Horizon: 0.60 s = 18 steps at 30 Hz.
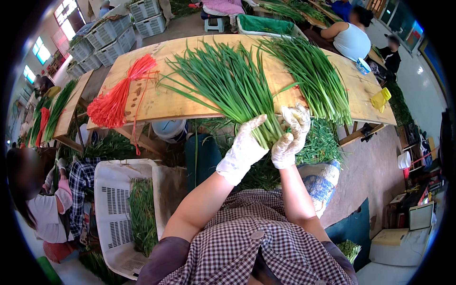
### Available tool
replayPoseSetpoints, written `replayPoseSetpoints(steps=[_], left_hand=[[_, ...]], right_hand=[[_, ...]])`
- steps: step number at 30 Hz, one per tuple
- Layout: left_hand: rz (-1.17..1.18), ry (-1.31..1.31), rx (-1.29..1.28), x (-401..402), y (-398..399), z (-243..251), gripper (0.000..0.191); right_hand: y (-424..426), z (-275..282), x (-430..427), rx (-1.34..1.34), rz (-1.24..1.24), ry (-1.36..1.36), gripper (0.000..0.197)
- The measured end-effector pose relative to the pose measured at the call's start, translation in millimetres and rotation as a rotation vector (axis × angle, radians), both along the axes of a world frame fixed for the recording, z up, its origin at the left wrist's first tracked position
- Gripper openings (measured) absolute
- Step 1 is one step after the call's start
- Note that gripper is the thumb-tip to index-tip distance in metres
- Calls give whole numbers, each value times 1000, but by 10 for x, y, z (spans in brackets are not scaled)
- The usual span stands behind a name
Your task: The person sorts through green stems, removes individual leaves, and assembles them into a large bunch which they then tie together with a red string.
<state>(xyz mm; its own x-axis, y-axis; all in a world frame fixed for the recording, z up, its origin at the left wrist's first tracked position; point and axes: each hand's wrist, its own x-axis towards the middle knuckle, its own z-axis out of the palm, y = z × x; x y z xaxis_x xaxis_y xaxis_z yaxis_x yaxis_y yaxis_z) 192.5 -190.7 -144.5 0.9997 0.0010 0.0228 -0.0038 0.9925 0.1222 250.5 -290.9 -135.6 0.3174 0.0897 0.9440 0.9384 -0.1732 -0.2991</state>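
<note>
A large fanned bunch of green Chinese chives (228, 82) lies over the wooden table, its pale stem ends past the near edge. My left hand (245, 146), in a whitish glove, is closed around those stems. My right hand (292, 135), gloved too, is at the right side of the stem ends with its fingers curled and partly raised; whether it touches them is unclear. A second pile of chives (317, 78) rests to the right on the table. At the left lies a bundle of red plastic ties (121, 92), one strand hanging over the edge.
The wooden table (156, 103) also bears a yellow plastic object (380, 99) and a paper cup (363, 66). A white plastic crate (103, 213) with greens stands at lower left, a bucket (170, 129) under the table. Several people sit nearby, one close at left (46, 213).
</note>
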Motion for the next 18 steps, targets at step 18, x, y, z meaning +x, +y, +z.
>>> replayPoseSetpoints(steps=[18], left_hand=[[-13,158,237,129,45,-494,32]], right_hand=[[212,191,740,-787,-75,501,26]])
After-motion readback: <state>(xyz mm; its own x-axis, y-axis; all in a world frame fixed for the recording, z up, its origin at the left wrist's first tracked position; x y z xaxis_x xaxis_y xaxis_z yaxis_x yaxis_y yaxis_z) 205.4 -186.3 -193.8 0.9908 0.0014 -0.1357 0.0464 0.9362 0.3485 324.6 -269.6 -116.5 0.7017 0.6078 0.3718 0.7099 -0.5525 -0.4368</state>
